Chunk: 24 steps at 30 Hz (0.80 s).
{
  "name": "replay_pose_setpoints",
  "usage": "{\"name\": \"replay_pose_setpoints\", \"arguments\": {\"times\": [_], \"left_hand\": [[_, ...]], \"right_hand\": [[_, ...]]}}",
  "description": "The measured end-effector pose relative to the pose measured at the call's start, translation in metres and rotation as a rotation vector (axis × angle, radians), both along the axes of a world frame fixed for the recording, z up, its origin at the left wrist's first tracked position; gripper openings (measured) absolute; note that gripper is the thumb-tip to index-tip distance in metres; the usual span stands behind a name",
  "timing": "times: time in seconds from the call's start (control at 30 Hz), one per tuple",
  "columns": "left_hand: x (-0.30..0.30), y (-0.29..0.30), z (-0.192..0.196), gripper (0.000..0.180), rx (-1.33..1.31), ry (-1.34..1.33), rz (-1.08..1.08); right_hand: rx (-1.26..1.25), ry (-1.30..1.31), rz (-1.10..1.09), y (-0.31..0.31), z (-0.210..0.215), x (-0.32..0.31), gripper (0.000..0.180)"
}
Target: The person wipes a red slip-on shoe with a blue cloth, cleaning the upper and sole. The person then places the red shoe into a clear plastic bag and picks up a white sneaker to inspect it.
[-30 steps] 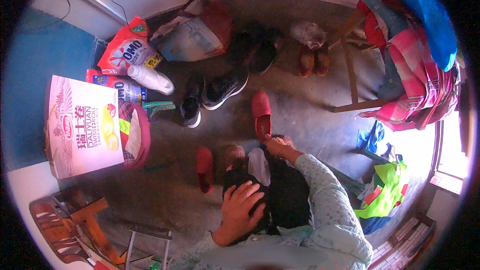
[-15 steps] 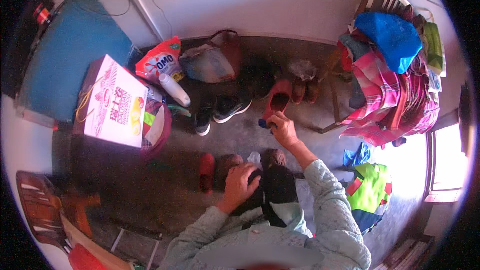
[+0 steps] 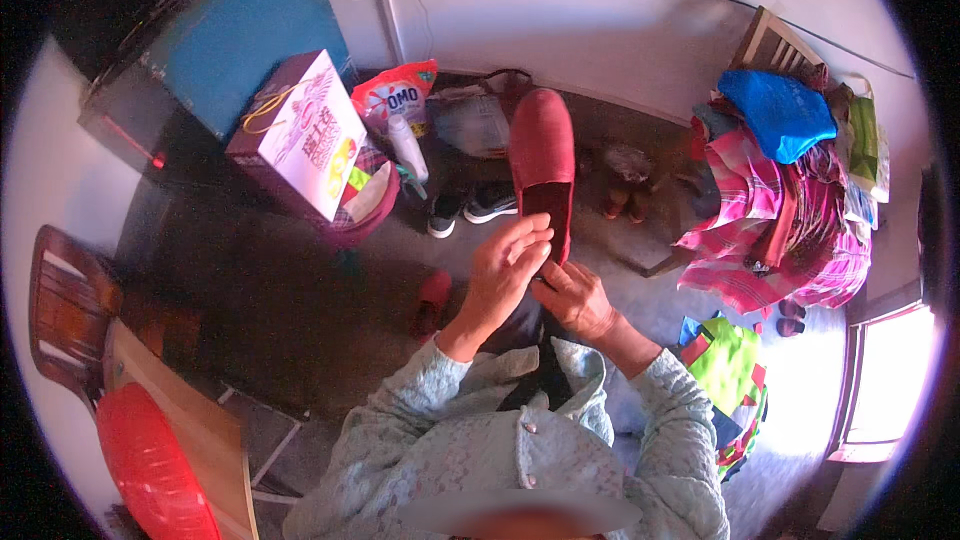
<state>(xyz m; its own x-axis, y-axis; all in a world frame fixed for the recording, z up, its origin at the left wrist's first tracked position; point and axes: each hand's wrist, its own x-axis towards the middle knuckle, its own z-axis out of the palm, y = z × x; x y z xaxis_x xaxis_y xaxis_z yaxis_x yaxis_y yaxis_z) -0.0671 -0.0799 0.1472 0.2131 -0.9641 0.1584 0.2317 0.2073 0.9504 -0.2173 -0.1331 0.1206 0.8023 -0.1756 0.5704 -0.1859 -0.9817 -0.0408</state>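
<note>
A red slip-on shoe (image 3: 543,140) is held up in front of me, toe pointing away and its dark opening facing up. My right hand (image 3: 578,300) grips it by the heel, fingers closed around the back edge. At the left edge of the opening is my left hand (image 3: 508,265), its thumb and fingers drawn together on the rim; the fingertips partly cover the dark inside. A second red shoe (image 3: 433,298) lies on the floor to the left of my left hand.
Beyond the held shoe stand dark sneakers with white soles (image 3: 490,205). A white carton (image 3: 315,140), a detergent bag (image 3: 395,95) and a white bottle (image 3: 407,148) are at the left. Clothes (image 3: 770,210) pile on a chair at right; a red balloon-like object (image 3: 155,465) is at lower left.
The red shoe has come up from the floor area toward me in my right hand. My left hand has left my knee and joined it at the shoe. The view has shifted.
</note>
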Motion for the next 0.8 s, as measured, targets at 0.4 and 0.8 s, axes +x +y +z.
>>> {"name": "replay_pose_setpoints", "arguments": {"times": [0.4,0.8], "left_hand": [[0.010,0.008,-0.026,0.048,-0.201,1.111,0.147],[0.022,0.038,-0.009,0.045,-0.099,0.223,0.508]], "right_hand": [[0.135,-0.099,0.105,0.080,-0.025,0.029,0.022],[0.792,-0.596,-0.080,0.056,0.025,0.002,0.014]]}}
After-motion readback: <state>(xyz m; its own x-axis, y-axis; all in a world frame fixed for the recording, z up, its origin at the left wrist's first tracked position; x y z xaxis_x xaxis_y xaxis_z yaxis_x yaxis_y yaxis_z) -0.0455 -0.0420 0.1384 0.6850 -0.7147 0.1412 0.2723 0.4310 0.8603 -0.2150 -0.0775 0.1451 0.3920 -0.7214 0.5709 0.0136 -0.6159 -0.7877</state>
